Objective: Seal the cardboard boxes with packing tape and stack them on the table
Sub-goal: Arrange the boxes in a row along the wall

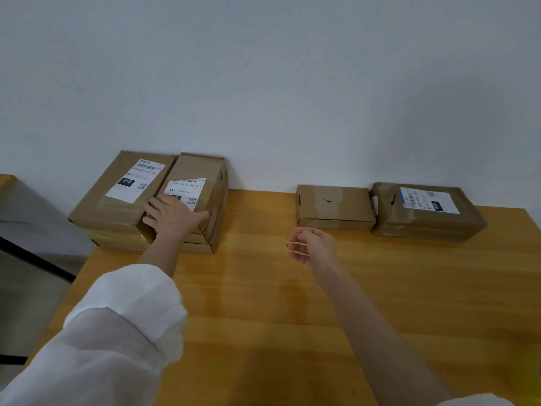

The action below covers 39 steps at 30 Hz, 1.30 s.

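Several brown cardboard boxes stand along the wall on a yellow wooden table (pixel 263 303). At the far left, a labelled box (pixel 117 194) lies on a stack, and a second labelled box (pixel 199 183) lies beside it on another box. My left hand (pixel 172 215) rests flat on that second box, fingers spread over its near end. My right hand (pixel 313 244) hovers above the table with loosely curled fingers, holding nothing. Behind it sit a plain flat box (pixel 333 206) and a taped, labelled box (pixel 424 212). No tape roll is in view.
A white wall rises right behind the boxes. The table's left edge drops to a grey floor, where a dark bar (pixel 35 259) crosses. A grey surface (pixel 26 206) stands at far left.
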Available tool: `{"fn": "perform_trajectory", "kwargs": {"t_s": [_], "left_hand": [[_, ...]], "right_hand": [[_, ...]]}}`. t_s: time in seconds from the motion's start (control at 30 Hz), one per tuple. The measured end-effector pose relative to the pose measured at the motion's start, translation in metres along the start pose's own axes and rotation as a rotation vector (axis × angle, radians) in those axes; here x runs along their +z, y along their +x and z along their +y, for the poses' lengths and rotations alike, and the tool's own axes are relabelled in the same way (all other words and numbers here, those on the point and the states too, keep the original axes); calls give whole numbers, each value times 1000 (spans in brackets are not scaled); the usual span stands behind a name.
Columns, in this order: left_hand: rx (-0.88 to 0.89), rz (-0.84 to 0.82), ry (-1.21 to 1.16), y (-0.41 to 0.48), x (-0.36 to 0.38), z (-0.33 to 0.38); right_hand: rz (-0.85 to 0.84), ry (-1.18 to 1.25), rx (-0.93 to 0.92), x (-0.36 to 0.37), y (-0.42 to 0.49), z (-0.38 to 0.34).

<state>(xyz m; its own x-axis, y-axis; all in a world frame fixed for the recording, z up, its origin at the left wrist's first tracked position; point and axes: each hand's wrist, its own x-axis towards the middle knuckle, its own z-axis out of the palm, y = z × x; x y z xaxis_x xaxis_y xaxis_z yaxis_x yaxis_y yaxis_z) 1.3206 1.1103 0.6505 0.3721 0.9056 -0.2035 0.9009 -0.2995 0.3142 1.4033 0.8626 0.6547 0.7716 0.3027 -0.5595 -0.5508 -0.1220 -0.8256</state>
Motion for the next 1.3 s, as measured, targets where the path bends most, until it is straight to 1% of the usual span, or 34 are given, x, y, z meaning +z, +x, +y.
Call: {"fn": "perform_trajectory", "kwargs": {"t_s": [0.17, 0.27, 0.3, 0.33, 0.43, 0.47, 0.53, 0.6, 0.63, 0.77, 0.87, 0.97, 1.07, 1.13, 1.3], "left_hand": [[26, 110, -67, -5, -4, 3], [124, 120, -122, -11, -18, 10], [173, 76, -155, -12, -21, 11], [226, -10, -215, -15, -27, 12], [396, -365, -516, -29, -46, 14], [443, -481, -555, -37, -51, 16], [513, -665, -548, -47, -54, 19], [523, -810, -597, -53, -52, 22], [526, -857, -620, -55, -49, 23], [565, -966, -647, -66, -38, 32], [556, -1006, -691, -69, -26, 36], [564, -1019, -717, -71, -15, 39], [550, -1007, -698, -67, -4, 40], [560, -1032, -689, -62, 3, 39], [533, -1124, -585, -62, 3, 53]], "right_hand": [[-35, -13, -19, 9, 0, -5], [-71, -63, -46, 14, 3, -15], [-81, -88, -57, 15, 6, -21], [-89, -109, -65, 16, 8, -27], [-169, -65, -116, 15, 14, -49], [-207, -43, -134, 13, 17, -55], [-283, 21, -142, 7, 22, -66], [-346, 74, -138, 1, 23, -72], [-375, 86, -140, -1, 22, -73], [-447, 142, -140, -11, 24, -64], [-489, 168, -122, -16, 28, -52], [-515, 121, -134, -14, 28, -41], [-498, 56, -135, -6, 28, -31], [-476, 47, -130, -5, 29, -27], [-373, 268, -116, -26, 34, -25]]}}
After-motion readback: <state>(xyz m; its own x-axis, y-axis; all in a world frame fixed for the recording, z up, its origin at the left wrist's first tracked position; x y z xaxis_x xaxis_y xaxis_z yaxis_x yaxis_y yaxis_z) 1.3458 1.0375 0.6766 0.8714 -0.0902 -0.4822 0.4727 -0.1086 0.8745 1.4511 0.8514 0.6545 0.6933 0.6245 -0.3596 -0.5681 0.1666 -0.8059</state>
